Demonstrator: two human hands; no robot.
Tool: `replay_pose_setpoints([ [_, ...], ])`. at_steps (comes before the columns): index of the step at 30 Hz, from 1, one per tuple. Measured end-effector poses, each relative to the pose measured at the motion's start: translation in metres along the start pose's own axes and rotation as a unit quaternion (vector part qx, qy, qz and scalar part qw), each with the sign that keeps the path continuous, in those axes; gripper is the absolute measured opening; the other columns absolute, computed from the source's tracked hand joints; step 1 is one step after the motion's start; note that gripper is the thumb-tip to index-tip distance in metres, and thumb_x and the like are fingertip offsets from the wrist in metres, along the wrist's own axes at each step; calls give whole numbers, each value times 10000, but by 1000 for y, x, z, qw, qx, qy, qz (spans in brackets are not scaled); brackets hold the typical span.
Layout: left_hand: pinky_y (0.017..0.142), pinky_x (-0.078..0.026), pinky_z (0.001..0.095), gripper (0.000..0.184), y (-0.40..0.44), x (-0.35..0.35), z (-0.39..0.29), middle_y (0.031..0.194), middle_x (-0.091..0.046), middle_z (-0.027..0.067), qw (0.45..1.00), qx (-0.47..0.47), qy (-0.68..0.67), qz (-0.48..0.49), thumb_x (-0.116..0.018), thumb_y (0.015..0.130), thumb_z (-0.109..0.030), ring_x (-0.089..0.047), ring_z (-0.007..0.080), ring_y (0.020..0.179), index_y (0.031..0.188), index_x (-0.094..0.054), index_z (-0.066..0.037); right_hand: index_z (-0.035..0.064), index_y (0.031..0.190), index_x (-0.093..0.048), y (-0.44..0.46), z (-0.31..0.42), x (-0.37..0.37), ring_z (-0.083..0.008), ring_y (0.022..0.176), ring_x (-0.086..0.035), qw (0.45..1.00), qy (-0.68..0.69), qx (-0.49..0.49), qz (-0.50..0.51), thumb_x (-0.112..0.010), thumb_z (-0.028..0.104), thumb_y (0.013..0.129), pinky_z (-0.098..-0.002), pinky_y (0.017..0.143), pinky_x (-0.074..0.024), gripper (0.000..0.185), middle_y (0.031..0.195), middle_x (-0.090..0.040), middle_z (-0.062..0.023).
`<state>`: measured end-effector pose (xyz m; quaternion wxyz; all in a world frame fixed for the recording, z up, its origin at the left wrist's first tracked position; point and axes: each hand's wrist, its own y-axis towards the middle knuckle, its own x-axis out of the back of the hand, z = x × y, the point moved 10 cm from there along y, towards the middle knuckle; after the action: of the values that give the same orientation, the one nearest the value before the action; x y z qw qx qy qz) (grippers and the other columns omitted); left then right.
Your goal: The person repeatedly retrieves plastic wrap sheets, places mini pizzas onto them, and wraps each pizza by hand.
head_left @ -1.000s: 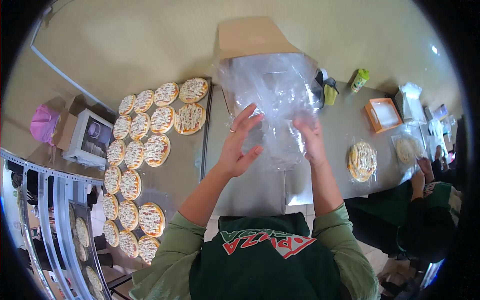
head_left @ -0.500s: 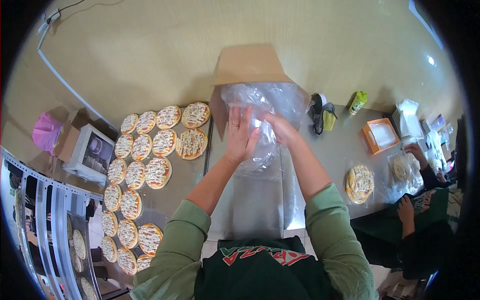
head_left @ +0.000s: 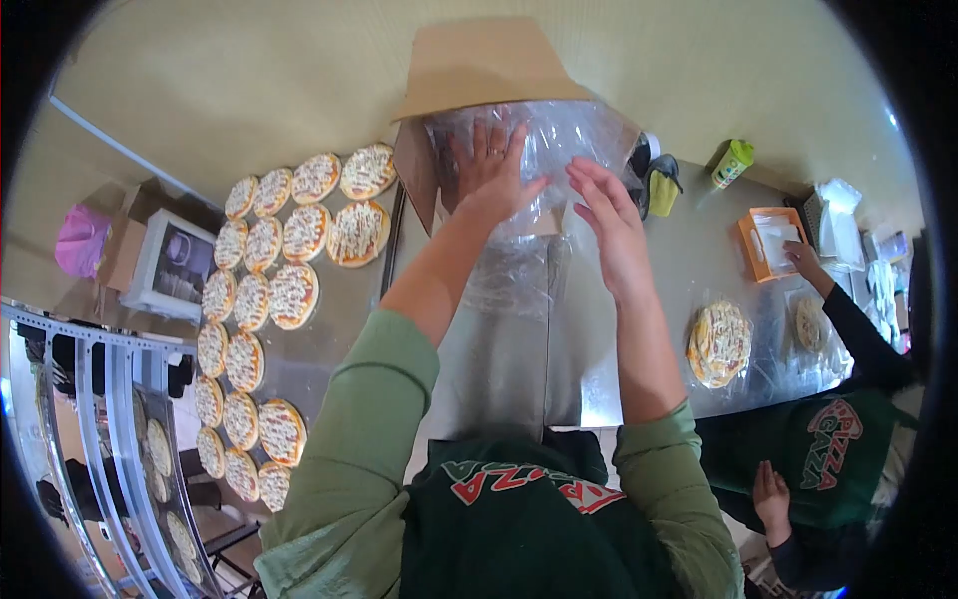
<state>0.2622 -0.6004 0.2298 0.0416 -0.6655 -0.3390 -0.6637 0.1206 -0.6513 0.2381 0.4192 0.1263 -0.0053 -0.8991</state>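
Observation:
A cardboard box [head_left: 489, 62] stands against the wall with its back flap raised. Crumpled clear plastic [head_left: 564, 130] fills its mouth and hangs over the near side down to the table. My left hand [head_left: 489, 182] lies palm down with spread fingers on the plastic inside the box. Just right of the box's mouth, my right hand [head_left: 614, 232] is held out with straight, slightly parted fingers and nothing in it. Whether its fingertips touch the plastic, I cannot tell.
Several topped pizzas [head_left: 294, 297] lie in rows on the left. At right are stacked bagged pizzas [head_left: 718, 344], dark scissors-like or shoe-like items [head_left: 662, 188], a green container [head_left: 733, 163] and an orange box [head_left: 766, 262]. A co-worker's hand [head_left: 801, 260] reaches to the orange box.
My right hand has come off the plastic toward the right, its fingers straightening. My left hand stays on the plastic. The view has shifted. The co-worker's hand has moved to the orange box.

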Motion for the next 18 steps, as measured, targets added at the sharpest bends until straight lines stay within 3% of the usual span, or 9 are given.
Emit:
replay_pose_setpoints([
  [3, 1024, -101, 619, 863, 14, -29, 19, 1447, -167, 169, 990, 74, 30, 115, -577, 734, -512, -64, 335, 1356, 1398, -186, -124, 55, 1150, -525, -22, -6, 14, -156, 1020, -490, 996, -83, 4, 28, -527, 170, 881, -275, 863, -387, 293, 1098, -541, -52],
  [7, 1051, -17, 578, 794, 19, -25, 22, 1473, -146, 95, 988, 76, 21, 131, -520, 775, -528, -32, 288, 1370, 1393, -232, -119, 40, 1106, -547, -47, -33, 34, -153, 971, -511, 984, -171, -19, 39, -536, 134, 872, -276, 818, -414, 253, 1026, -547, -63],
  [10, 1039, -67, 580, 855, -7, 8, 9, 1438, -176, 179, 999, 40, 8, 17, -545, 755, -544, -105, 334, 1345, 1392, -203, -89, 33, 1073, -566, -69, -74, 66, -162, 936, -533, 978, -205, -44, 7, -532, 114, 866, -282, 803, -426, 225, 996, -549, -78],
  [11, 1041, -66, 569, 855, -30, 28, 3, 1425, -195, 182, 997, 16, -12, -68, -547, 756, -548, -129, 336, 1332, 1386, -213, -76, 32, 1061, -573, -78, -89, 77, -166, 922, -542, 976, -213, -54, -10, -529, 106, 864, -283, 800, -429, 215, 988, -549, -83],
  [13, 1043, -64, 547, 857, -97, 62, -4, 1399, -232, 189, 969, -29, -53, -240, -553, 758, -554, -178, 340, 1306, 1373, -233, -50, 32, 1036, -583, -94, -109, 94, -185, 903, -557, 962, -259, -69, -43, -523, 82, 856, -291, 786, -440, 195, 995, -553, -99],
  [15, 1039, -87, 525, 831, -149, 60, 5, 1367, -268, 188, 929, -57, -183, -317, -593, 754, -512, -221, 344, 1270, 1343, -280, -16, 30, 1009, -590, -102, -114, 97, -201, 885, -568, 952, -293, -56, -62, -519, 64, 848, -300, 775, -450, 179, 996, -555, -114],
  [18, 1042, -103, 521, 824, -186, 17, 21, 1362, -286, 183, 956, -67, -160, -236, -570, 757, -540, -226, 351, 1271, 1347, -289, -37, 24, 969, -594, -105, -112, 78, -221, 865, -578, 941, -333, 18, -52, -518, 47, 834, -318, 770, -459, 156, 984, -558, -128],
])
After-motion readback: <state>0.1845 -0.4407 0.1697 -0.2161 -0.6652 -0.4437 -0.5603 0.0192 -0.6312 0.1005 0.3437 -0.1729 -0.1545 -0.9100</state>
